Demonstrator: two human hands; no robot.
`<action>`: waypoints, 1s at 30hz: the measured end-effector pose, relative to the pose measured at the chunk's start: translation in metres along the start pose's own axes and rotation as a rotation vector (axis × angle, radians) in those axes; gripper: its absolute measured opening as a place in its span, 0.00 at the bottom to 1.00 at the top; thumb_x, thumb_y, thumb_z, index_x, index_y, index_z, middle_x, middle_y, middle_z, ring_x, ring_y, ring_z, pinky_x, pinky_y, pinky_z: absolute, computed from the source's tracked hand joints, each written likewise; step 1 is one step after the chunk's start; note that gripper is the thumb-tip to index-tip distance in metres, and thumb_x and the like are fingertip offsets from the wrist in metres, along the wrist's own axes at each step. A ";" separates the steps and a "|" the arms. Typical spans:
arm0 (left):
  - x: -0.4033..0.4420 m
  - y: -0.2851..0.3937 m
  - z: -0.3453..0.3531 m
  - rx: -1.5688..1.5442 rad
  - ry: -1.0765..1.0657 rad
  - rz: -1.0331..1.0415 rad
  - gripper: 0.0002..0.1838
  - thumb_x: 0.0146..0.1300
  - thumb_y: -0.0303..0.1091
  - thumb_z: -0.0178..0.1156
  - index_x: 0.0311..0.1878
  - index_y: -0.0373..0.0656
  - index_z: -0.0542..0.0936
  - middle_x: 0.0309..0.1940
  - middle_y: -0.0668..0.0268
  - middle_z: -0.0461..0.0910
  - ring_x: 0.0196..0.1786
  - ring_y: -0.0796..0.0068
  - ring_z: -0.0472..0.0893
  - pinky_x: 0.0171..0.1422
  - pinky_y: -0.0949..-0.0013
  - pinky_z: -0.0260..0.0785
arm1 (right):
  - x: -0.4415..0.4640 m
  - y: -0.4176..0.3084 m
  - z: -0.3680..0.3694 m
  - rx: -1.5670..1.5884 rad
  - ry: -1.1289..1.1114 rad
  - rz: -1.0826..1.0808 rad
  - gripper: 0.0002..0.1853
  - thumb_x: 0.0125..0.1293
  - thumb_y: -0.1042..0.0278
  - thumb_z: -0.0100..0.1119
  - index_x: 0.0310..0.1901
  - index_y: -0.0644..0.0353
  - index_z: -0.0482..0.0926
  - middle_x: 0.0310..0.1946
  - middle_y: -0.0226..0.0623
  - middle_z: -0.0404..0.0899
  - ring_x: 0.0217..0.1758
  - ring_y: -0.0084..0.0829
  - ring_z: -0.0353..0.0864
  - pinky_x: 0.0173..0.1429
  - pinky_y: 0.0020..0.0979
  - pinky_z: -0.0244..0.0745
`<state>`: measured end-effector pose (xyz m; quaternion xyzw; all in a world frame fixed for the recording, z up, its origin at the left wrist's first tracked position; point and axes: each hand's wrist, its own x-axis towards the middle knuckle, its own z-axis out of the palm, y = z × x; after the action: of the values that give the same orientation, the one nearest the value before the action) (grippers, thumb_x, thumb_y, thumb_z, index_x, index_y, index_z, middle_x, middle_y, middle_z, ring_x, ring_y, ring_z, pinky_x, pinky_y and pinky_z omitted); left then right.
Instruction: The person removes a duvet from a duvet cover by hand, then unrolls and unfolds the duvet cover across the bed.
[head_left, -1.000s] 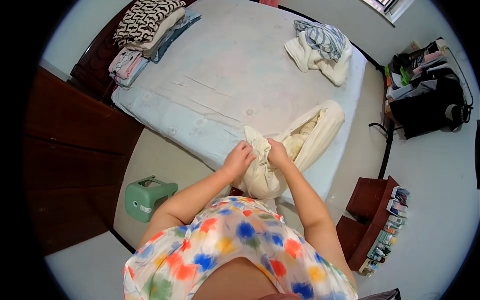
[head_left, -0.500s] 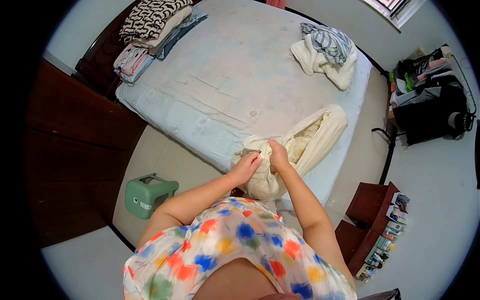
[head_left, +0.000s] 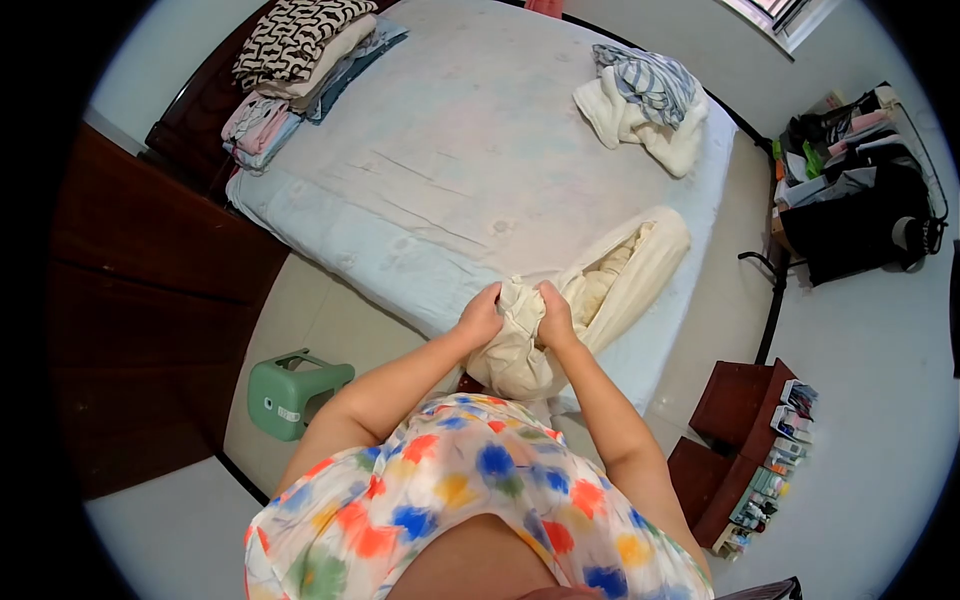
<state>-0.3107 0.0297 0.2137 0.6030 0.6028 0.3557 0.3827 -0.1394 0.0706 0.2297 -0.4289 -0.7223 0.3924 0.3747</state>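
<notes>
A long cream fabric cover (head_left: 650,270) lies across the near right corner of the bed (head_left: 430,120), with crumpled filling (head_left: 600,285) showing through its lengthwise opening. Its near end is bunched and hangs over the bed's edge towards my body. My left hand (head_left: 481,316) grips the bunched cloth on its left side. Just to the right, my right hand (head_left: 554,316) is closed on the same cloth, with a gathered fold between the two hands. The fingertips of both hands are partly hidden in the fabric.
Folded clothes (head_left: 300,50) are stacked at the bed's far left corner. White and striped cloths (head_left: 650,100) lie at the far right. A green stool (head_left: 285,395) stands on the floor at left. A clothes rack (head_left: 850,200) and a dark red cabinet (head_left: 735,400) are at right.
My left hand moved right towards my right hand, then back left, and now holds the cloth's left side. The gathered fold between the hands is spread wider than half a second ago.
</notes>
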 end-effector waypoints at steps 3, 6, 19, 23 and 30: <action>-0.003 0.024 -0.013 -0.047 -0.050 -0.137 0.20 0.58 0.25 0.59 0.54 0.39 0.70 0.45 0.50 0.79 0.49 0.52 0.78 0.54 0.63 0.69 | 0.003 -0.018 -0.016 0.036 -0.017 -0.009 0.13 0.51 0.78 0.60 0.41 0.60 0.76 0.38 0.44 0.75 0.41 0.45 0.75 0.44 0.34 0.71; -0.004 0.012 -0.015 -0.221 0.068 -0.241 0.25 0.53 0.35 0.69 0.52 0.40 0.71 0.42 0.59 0.80 0.44 0.70 0.79 0.53 0.68 0.70 | 0.005 -0.009 -0.032 -0.212 -0.083 -0.181 0.17 0.51 0.79 0.59 0.45 0.58 0.77 0.37 0.41 0.75 0.43 0.43 0.76 0.46 0.34 0.73; -0.046 0.025 -0.107 -0.386 0.169 -0.211 0.23 0.52 0.26 0.68 0.52 0.39 0.74 0.45 0.65 0.80 0.47 0.76 0.78 0.53 0.71 0.71 | 0.008 0.066 -0.032 -0.879 -0.150 0.239 0.05 0.62 0.68 0.48 0.36 0.55 0.74 0.28 0.42 0.81 0.34 0.50 0.81 0.37 0.46 0.75; -0.075 0.041 -0.147 -0.243 0.098 -0.103 0.21 0.52 0.24 0.67 0.51 0.38 0.75 0.44 0.67 0.80 0.47 0.77 0.78 0.53 0.72 0.70 | 0.018 0.063 -0.034 -0.782 -0.095 0.331 0.06 0.63 0.66 0.51 0.39 0.56 0.74 0.30 0.45 0.81 0.36 0.48 0.81 0.38 0.45 0.74; -0.070 0.015 -0.165 -0.549 0.354 -0.381 0.17 0.58 0.28 0.65 0.50 0.36 0.76 0.41 0.66 0.81 0.44 0.77 0.78 0.52 0.73 0.70 | 0.005 0.035 0.007 -0.336 -0.207 0.448 0.19 0.65 0.49 0.54 0.44 0.57 0.78 0.32 0.44 0.81 0.39 0.41 0.81 0.43 0.39 0.73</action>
<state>-0.4521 -0.0350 0.3037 0.2844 0.6433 0.5252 0.4790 -0.1358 0.0850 0.1974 -0.5913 -0.6988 0.3820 0.1270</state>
